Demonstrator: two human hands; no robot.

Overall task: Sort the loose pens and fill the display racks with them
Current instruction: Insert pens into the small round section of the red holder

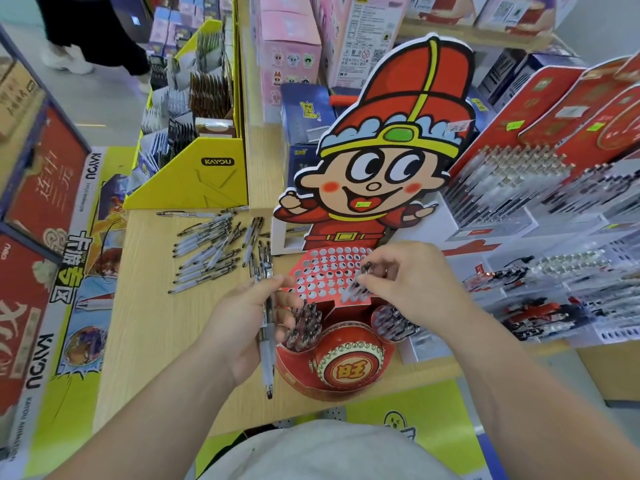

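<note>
The person's left hand [242, 327] curls its fingers [289, 303] round a small bundle of pens [267, 362], held upright just left of the red cartoon display rack [381, 161]. The right hand [412, 282] pinches a single pen [356, 287] between thumb and fingertips, its tip down on the rack's perforated panel [322, 268], above two cups already holding pens. More loose pens [207, 252] lie scattered on the wooden surface [149, 323] to the left, well apart from the rack.
</note>
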